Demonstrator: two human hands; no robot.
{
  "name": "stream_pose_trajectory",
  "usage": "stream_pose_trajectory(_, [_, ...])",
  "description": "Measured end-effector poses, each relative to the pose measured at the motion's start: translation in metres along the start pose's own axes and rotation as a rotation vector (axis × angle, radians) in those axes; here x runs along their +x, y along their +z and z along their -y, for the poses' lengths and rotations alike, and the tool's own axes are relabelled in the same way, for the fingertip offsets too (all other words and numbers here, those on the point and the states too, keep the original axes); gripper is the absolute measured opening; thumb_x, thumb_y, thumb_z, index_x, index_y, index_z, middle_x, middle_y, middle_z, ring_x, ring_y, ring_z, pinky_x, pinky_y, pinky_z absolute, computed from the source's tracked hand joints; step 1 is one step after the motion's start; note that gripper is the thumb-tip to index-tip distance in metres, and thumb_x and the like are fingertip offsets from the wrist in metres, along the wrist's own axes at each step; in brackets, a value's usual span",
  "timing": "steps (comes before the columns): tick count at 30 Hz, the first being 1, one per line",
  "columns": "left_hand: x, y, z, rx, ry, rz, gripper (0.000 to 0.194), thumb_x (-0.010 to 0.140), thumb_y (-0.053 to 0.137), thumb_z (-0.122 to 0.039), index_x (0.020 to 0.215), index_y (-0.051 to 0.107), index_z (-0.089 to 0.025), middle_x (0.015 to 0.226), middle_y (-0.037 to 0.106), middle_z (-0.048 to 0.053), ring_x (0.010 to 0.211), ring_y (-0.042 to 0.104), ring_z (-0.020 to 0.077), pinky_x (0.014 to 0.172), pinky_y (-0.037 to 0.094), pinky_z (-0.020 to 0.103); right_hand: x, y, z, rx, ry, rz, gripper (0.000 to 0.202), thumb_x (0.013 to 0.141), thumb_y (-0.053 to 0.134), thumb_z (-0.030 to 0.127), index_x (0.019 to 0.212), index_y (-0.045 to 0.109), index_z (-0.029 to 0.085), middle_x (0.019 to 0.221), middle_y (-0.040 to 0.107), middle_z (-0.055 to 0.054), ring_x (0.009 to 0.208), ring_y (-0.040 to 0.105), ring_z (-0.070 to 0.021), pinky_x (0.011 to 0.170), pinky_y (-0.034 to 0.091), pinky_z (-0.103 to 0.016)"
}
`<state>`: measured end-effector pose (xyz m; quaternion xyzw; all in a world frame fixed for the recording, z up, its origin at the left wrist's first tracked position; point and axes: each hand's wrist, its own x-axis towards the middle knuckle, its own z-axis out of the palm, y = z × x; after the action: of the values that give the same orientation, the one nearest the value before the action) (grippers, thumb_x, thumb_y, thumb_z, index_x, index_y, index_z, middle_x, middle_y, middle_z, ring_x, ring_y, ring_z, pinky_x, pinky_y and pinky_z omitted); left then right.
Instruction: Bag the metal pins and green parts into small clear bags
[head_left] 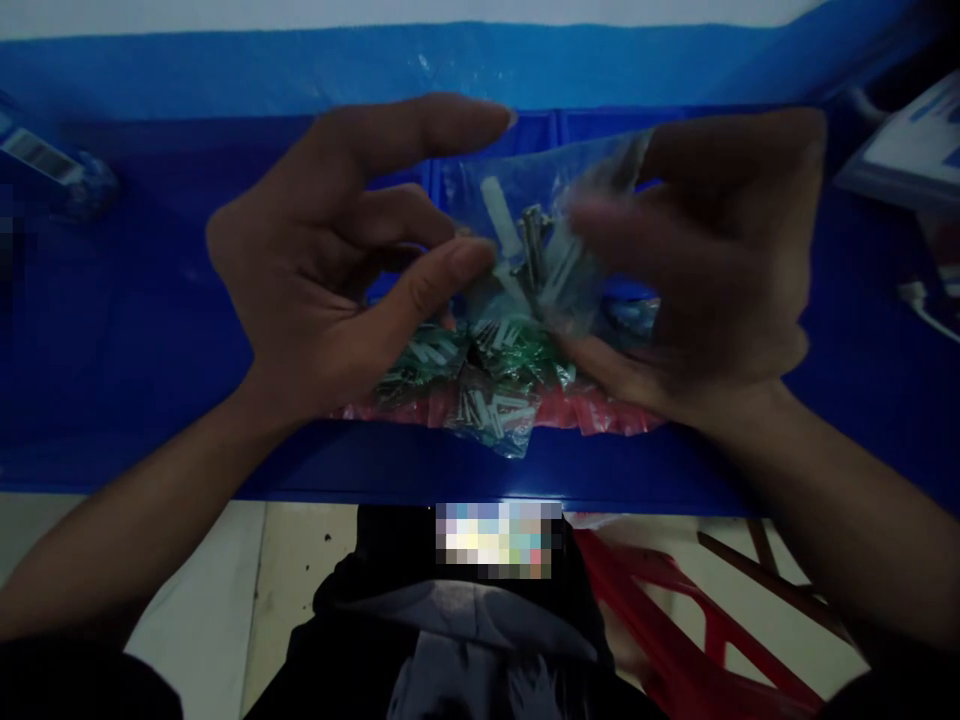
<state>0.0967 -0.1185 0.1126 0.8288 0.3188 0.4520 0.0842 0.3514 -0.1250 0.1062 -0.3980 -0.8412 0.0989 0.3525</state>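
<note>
A small clear plastic bag is held up above the blue table, with metal screws and white plastic wall plugs inside. My left hand pinches its left edge between thumb and a bent finger, while the index finger stretches out above. On the other side my right hand grips the bag's right part; its fingers are partly blurred. Below both hands lie several similar bags of screws and plugs. They rest on green and red plastic packaging, partly hidden by my hands.
The blue table has its near edge just before my lap. At the far left lies a blue package with a barcode. White-and-blue packaging sits at the far right. A red plastic chair stands below the table's right side.
</note>
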Motion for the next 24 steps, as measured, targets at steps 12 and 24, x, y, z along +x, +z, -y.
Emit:
stream_pose_trajectory(12, [0.005, 0.004, 0.013, 0.072, 0.032, -0.198, 0.021, 0.101, 0.063, -0.005, 0.11, 0.072, -0.021, 0.07, 0.069, -0.01, 0.071, 0.075, 0.0058, 0.064, 0.06, 0.013, 0.019, -0.006, -0.055, 0.198, 0.116, -0.544, 0.02, 0.088, 0.081, 0.032, 0.109, 0.079, 0.029, 0.107, 0.077, -0.005, 0.072, 0.067, -0.0148, 0.066, 0.056, -0.033])
stream_pose_trajectory(24, [-0.001, 0.001, 0.031, 0.394, 0.354, -0.065, 0.045, 0.095, 0.063, -0.01, 0.137, 0.059, -0.025, 0.089, 0.08, -0.004, 0.073, 0.076, 0.0143, 0.056, 0.057, 0.027, 0.021, -0.02, -0.082, -0.097, 0.173, -0.424, 0.023, 0.081, 0.088, 0.041, 0.093, 0.08, 0.023, 0.094, 0.077, -0.009, 0.091, 0.073, -0.0244, 0.075, 0.06, -0.04])
